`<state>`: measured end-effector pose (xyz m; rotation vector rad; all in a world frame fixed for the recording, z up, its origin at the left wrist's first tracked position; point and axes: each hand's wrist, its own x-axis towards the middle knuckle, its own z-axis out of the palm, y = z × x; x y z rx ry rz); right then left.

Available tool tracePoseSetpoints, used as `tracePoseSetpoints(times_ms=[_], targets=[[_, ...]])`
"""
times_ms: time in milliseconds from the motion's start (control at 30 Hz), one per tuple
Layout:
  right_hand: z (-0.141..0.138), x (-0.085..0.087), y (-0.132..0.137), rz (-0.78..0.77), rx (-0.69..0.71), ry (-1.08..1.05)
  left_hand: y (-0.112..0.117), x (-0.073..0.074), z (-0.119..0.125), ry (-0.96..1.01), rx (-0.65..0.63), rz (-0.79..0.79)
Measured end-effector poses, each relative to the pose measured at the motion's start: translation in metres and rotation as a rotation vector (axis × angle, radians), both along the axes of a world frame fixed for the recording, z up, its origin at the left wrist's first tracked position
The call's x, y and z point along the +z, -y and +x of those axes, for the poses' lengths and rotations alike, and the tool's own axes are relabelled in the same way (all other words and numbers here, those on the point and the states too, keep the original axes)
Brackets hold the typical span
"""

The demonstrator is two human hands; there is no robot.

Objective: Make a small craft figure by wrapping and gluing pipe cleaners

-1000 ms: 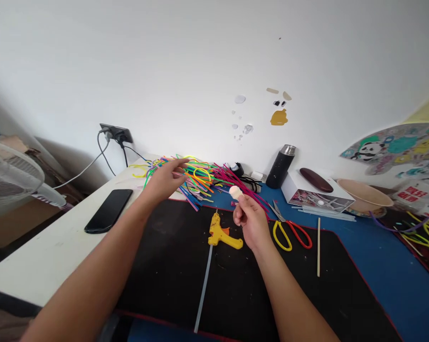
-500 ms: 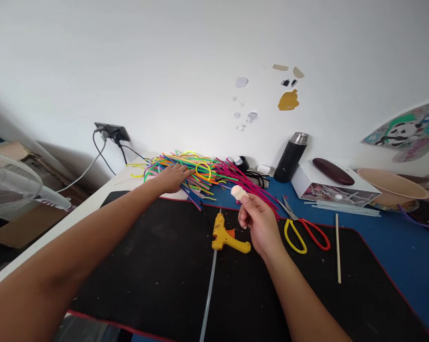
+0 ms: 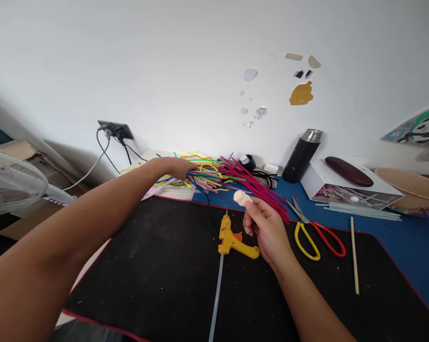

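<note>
My left hand reaches far back into a heap of coloured pipe cleaners by the wall, fingers curled into the strands and partly hidden. My right hand is closed in a pinch on a small cream fuzzy ball, held up above the black mat. A yellow glue gun lies on the mat just left of my right hand, with a clear glue stick trailing from it toward me.
Scissors with one yellow and one red handle and a thin wooden stick lie to the right. A black flask, a white box and a bowl stand at the back right. A fan is at the left.
My left hand has gone from above the pipe cleaners down into the heap and curled into the strands. The camera has turned left. My right hand still holds the fuzzy ball.
</note>
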<state>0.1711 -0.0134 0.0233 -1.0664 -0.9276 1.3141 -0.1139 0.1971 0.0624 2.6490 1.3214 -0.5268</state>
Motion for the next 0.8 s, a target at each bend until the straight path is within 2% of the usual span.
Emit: tracePoseSetpoints(times_ms=[133, 333, 467, 567, 700, 800], targets=[[0.0, -0.002, 0.0, 0.005, -0.008, 0.001, 0.003, 0.014, -0.004, 0.026, 0.012, 0.002], [-0.001, -0.001, 0.002, 0.008, -0.001, 0.013, 0.026, 0.026, -0.009, 0.066, 0.018, 0.219], [-0.002, -0.001, 0.003, 0.021, -0.001, 0.014, 0.057, 0.016, -0.015, 0.09, 0.03, 0.143], [-0.004, -0.002, 0.003, 0.029, 0.005, 0.021, 0.074, 0.001, -0.021, 0.124, -0.001, 0.246], [-0.006, -0.002, 0.003, 0.043, 0.012, 0.035, 0.08, -0.015, -0.02, 0.132, 0.097, 0.339], [-0.007, -0.003, 0.003, 0.046, 0.007, 0.038, 0.075, -0.02, -0.015, 0.113, 0.15, 0.361]])
